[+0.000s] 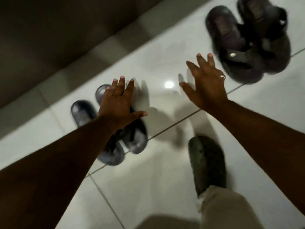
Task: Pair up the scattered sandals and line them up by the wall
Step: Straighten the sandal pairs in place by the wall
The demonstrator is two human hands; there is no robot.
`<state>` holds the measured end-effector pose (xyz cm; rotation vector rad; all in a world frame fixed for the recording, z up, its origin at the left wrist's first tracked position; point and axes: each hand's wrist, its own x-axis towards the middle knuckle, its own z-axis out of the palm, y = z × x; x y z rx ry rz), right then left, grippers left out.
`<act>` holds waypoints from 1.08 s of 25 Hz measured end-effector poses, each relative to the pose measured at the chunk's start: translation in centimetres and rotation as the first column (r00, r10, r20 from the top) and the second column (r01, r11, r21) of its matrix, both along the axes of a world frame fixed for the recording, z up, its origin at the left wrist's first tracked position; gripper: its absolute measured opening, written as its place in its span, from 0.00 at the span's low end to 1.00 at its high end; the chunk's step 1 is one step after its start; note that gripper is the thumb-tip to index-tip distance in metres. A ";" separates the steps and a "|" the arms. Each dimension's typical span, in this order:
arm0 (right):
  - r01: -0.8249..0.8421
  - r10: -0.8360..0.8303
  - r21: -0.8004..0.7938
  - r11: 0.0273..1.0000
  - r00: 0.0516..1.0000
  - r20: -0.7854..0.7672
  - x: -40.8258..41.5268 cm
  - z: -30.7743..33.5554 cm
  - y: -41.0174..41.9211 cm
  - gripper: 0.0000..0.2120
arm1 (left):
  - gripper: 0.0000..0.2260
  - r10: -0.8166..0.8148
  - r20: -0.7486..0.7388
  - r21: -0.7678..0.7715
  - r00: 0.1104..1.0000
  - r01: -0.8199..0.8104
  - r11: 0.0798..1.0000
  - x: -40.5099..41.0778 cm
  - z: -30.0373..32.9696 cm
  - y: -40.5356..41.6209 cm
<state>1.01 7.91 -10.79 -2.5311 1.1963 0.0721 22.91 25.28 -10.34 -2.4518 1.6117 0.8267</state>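
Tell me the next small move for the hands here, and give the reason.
Probably lower the right hand onto the black pair to straighten it. Both hands are open and empty; the left hand hovers over the grey pair, which already lies side by side, while the black sandals overlap unevenly.

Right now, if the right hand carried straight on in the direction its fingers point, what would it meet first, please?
The right hand, open and empty, points toward the wall. Bare floor tile lies ahead, so it would likely meet the skirting first. The dark sandal pair sits off to its right, though depth is unclear.
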 end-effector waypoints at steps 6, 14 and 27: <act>0.305 -0.310 -0.068 0.950 0.948 -0.076 -13.4 -1.2 -14.5 0.33 | 0.50 -0.241 -0.028 -0.174 0.970 0.233 0.957 -13.3 -2.2 -20.3; 0.198 -0.190 0.168 0.966 0.980 -0.065 -16.2 -5.7 -19.3 0.29 | 0.38 -0.261 -0.035 -0.002 0.965 0.261 0.965 -19.8 -6.7 -30.4; 0.257 -0.242 0.227 0.939 0.966 -0.093 -19.2 -3.8 -27.0 0.30 | 0.42 -0.323 -0.145 0.061 0.935 0.334 0.941 -22.6 -5.2 -39.4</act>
